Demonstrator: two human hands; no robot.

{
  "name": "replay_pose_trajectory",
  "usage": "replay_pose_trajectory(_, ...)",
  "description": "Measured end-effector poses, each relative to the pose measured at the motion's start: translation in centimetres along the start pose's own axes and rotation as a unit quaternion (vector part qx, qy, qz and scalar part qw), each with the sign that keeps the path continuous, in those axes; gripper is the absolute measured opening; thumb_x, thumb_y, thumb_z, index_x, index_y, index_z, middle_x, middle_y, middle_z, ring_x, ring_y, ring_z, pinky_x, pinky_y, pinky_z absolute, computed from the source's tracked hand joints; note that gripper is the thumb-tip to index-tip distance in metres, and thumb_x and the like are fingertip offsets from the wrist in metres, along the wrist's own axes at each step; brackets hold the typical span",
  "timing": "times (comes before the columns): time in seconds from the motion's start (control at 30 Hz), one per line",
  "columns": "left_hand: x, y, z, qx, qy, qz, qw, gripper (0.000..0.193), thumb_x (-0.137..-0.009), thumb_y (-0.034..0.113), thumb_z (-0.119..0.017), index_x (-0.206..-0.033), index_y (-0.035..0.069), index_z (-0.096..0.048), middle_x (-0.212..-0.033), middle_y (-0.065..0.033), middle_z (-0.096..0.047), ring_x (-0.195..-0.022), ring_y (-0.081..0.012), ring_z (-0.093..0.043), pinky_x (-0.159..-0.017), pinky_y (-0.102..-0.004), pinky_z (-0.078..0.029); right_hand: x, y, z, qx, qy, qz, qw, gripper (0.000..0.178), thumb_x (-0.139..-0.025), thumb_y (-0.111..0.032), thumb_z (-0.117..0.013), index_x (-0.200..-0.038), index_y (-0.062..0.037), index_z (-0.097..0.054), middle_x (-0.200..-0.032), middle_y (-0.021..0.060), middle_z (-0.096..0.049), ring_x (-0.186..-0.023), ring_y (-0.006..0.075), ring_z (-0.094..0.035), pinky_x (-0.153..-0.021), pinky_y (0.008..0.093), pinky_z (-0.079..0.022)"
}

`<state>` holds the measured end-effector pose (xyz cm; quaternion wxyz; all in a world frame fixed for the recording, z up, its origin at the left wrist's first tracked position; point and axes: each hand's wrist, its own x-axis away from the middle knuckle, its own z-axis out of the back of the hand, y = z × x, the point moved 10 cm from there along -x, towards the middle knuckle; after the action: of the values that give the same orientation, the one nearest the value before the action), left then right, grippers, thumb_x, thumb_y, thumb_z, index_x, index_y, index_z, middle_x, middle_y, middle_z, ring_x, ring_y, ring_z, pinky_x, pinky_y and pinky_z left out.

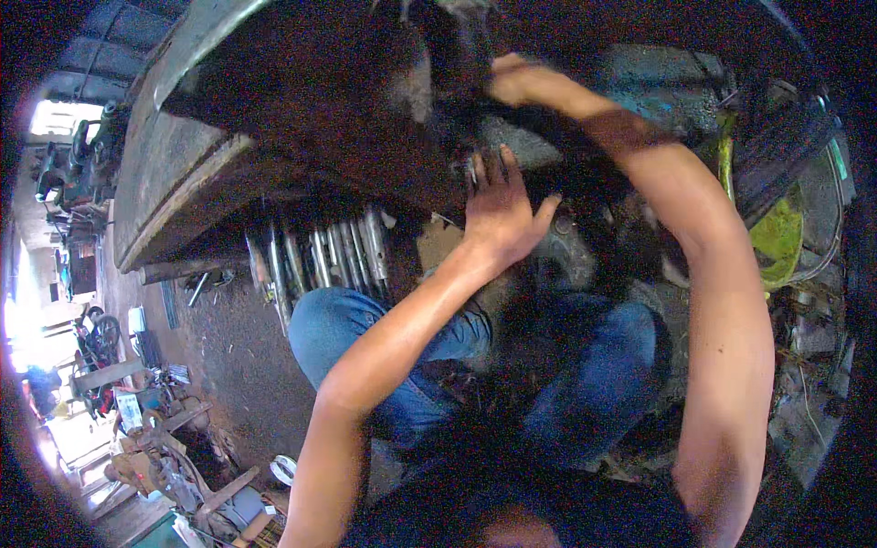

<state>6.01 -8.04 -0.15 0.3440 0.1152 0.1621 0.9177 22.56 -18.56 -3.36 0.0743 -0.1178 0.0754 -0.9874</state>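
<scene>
I crouch before a large dark rusty machine (pixel 329 110) whose underside is deep in shadow. My left hand (pixel 502 208) is raised against its lower part, fingers stretched upward and thumb apart; the fingertips reach a small shiny metal part. Farther up, my right hand (pixel 523 82) is curled at a dark upright metal piece (pixel 464 50). Its fingertips are hidden, and what it grips is too dark to make out. Below my left hand, a greyish metal piece (pixel 564 251) shows between my knees.
Several shiny metal bars (pixel 338 251) lie side by side left of my knee. A yellow-green rounded object (pixel 778 239) stands at the right. Wooden pieces and clutter (pixel 187 457) fill the lower left, with a motorcycle (pixel 99 338) farther back. The machine's edge (pixel 196 187) juts out leftward.
</scene>
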Motion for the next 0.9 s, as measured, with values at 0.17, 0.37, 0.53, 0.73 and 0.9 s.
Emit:
replay_pose_trajectory(0.17,-0.1,-0.1,0.1,0.013,-0.005,0.012,1.0,0.086,-0.081,0.053,-0.038,-0.128,-0.013,-0.011,-0.134,-0.0303,-0.016,-0.126,-0.0425,-0.011,-0.105,-0.0415,-0.012,1.4,4.6,2.6,-0.088,0.118,-0.165,0.975,0.051,-0.082,-0.048,-0.04,-0.093,-0.0025,-0.061,-0.095,0.0219,-0.058,-0.09,0.0329,-0.058,-0.079,0.0413,-0.045)
replay_pose_trajectory(0.37,-0.1,0.0,0.1,-0.026,0.006,0.006,1.0,0.086,-0.08,0.054,-0.04,-0.128,-0.013,-0.014,-0.132,-0.0305,-0.02,-0.125,-0.0428,-0.014,-0.104,-0.0439,-0.012,2.7,0.9,3.2,-0.04,0.085,-0.037,0.995,0.044,-0.085,-0.041,-0.038,-0.107,-0.0062,-0.053,-0.103,0.0183,-0.055,-0.098,0.0307,-0.053,-0.082,0.0387,-0.042)
replay_pose_trajectory(0.53,0.1,0.0,0.3,-0.008,0.021,-0.002,1.0,0.086,-0.079,0.054,-0.041,-0.127,-0.013,-0.016,-0.131,-0.0315,-0.021,-0.124,-0.0439,-0.016,-0.103,-0.0466,-0.012,3.6,4.2,2.1,-0.052,0.074,-0.114,0.989,0.047,-0.083,-0.042,-0.04,-0.111,-0.0074,-0.052,-0.107,0.0156,-0.054,-0.098,0.0334,-0.053,-0.08,0.0409,-0.043)
replay_pose_trajectory(0.73,0.2,0.1,0.4,-0.023,0.045,-0.012,0.999,0.087,-0.079,0.055,-0.042,-0.128,-0.012,-0.016,-0.13,-0.0349,-0.019,-0.124,-0.0451,-0.016,-0.104,-0.045,-0.012,5.6,4.3,2.3,0.027,0.17,-0.09,0.981,0.034,-0.084,-0.027,-0.039,-0.114,-0.0151,-0.051,-0.093,0.0148,-0.058,-0.078,0.0342,-0.057,-0.07,0.0413,-0.046)
replay_pose_trajectory(0.9,0.1,0.2,-0.2,-0.005,0.014,-0.014,1.0,0.088,-0.078,0.056,-0.04,-0.128,-0.012,-0.015,-0.13,-0.0358,-0.016,-0.125,-0.0448,-0.012,-0.104,-0.044,-0.01,6.4,2.4,3.1,0.113,0.173,-0.114,0.972,0.035,-0.084,-0.028,-0.039,-0.113,-0.0112,-0.05,-0.089,0.0193,-0.058,-0.08,0.0364,-0.056,-0.07,0.0428,-0.047)
